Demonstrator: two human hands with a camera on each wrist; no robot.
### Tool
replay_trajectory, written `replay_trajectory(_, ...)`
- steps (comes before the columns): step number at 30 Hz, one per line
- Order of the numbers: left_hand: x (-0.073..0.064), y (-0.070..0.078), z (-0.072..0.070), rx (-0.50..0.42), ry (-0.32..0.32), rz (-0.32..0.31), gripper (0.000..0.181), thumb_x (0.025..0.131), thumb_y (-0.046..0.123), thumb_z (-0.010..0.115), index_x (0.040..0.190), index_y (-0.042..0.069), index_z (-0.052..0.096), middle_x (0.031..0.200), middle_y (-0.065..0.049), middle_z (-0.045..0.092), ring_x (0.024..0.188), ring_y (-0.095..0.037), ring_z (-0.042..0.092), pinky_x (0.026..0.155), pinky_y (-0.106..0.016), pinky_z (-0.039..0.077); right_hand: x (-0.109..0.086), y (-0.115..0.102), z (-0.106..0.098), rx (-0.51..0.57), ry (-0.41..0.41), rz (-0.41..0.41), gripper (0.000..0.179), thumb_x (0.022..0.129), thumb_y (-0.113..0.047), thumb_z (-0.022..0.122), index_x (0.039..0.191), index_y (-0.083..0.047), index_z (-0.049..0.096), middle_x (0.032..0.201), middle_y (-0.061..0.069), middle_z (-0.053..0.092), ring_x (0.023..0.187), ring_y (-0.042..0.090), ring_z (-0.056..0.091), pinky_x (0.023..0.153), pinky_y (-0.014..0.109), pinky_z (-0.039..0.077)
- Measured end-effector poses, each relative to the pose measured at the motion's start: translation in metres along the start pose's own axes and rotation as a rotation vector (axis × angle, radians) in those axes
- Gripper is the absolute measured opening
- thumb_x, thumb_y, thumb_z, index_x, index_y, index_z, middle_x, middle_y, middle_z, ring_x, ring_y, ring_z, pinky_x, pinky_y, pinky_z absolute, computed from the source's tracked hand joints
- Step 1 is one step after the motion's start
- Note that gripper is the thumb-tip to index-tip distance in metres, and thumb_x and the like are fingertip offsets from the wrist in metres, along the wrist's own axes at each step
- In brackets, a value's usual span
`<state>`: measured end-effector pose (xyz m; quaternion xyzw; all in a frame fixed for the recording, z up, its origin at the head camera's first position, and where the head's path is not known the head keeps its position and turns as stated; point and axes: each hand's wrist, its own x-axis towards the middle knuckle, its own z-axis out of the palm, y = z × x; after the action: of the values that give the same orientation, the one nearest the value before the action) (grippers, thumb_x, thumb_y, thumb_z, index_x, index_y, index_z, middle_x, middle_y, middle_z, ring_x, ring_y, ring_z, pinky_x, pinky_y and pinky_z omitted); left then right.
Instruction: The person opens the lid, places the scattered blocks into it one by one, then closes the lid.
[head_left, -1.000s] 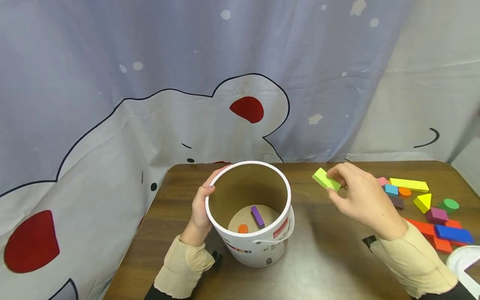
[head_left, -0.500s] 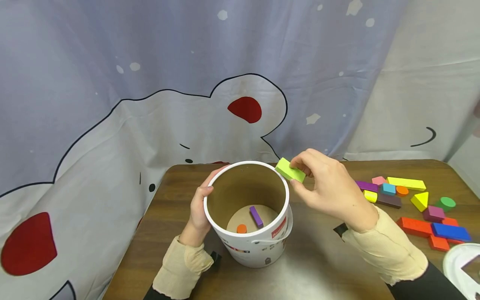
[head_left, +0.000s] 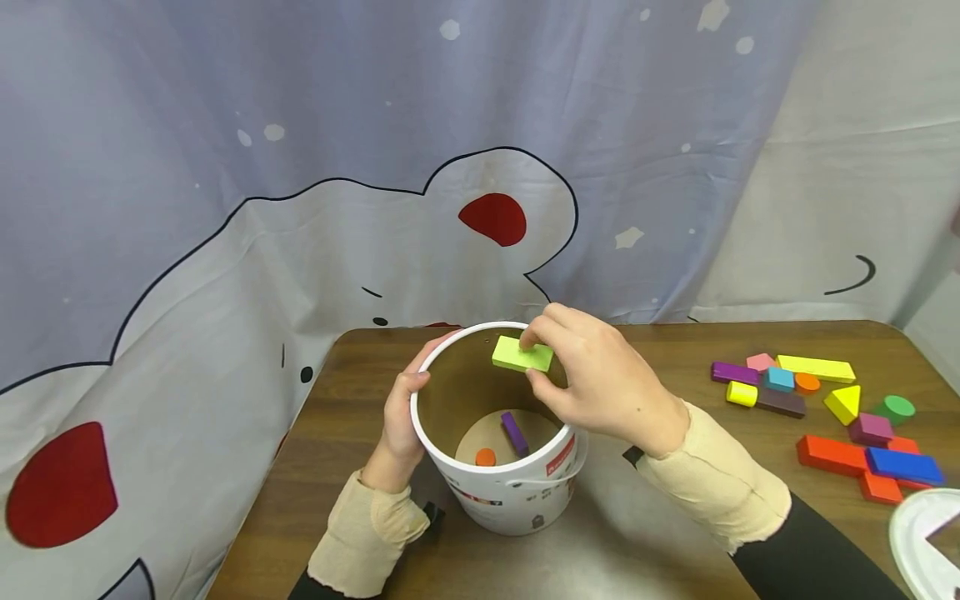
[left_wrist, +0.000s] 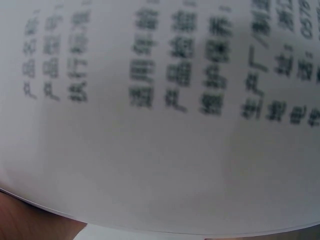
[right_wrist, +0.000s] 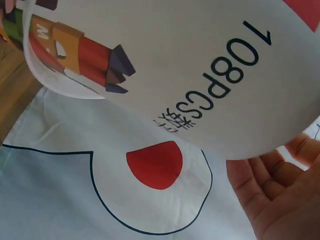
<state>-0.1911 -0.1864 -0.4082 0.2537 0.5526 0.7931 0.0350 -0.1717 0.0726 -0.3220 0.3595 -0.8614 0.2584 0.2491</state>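
Observation:
A white bucket [head_left: 510, 510] with a thin handle stands on the table, tilted slightly in the head view. My left hand [head_left: 400, 423] grips its left side, the thumb over the rim. Between thumb and fingers, my right hand [head_left: 600, 379] pinches a lime-green rectangular block [head_left: 517, 355] over the bucket's mouth. On the bucket's floor lie a purple bar block [head_left: 514, 434] and an orange round block [head_left: 485, 457]. Printed bucket wall [left_wrist: 150, 145] fills the left wrist view. In the right wrist view, the right fingers [right_wrist: 272, 175] are partly hidden behind the bucket.
Several coloured blocks lie at the right of the wooden table [head_left: 675, 508], among them a blue block [head_left: 906, 466], a yellow triangle [head_left: 844, 404] and a green cylinder [head_left: 896, 408]. A white lid-like piece [head_left: 911, 546] sits at the right edge. A patterned curtain [head_left: 337, 100] hangs behind.
My right hand has carried the lime-green block leftward, from beside the bucket to over its mouth. The left hand and the bucket have stayed put.

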Motion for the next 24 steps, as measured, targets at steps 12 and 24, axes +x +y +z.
replay_trajectory(12,0.001,0.000,0.000,0.023,-0.018,-0.002,0.062,0.093,0.016,0.022,0.152,0.006,0.042,0.146,-0.006,0.054,0.134,-0.021,0.051,0.111,-0.036,0.045,0.015,-0.008,0.008,0.031,-0.176,-0.125,0.020,0.083,-0.012,0.080,0.098,-0.015,0.066,0.095,-0.005,0.060,0.079,0.012,0.054,0.076,0.031,0.051)
replay_trajectory(24,0.001,-0.005,-0.005,0.007,-0.086,0.030,0.063,0.095,0.016,0.021,0.154,0.003,0.038,0.144,-0.002,0.054,0.129,-0.015,0.053,0.109,-0.031,0.047,0.030,-0.016,0.033,-0.057,-0.325,-0.188,0.016,0.082,-0.011,0.076,0.095,-0.017,0.069,0.090,-0.005,0.062,0.082,0.013,0.060,0.083,0.031,0.052)
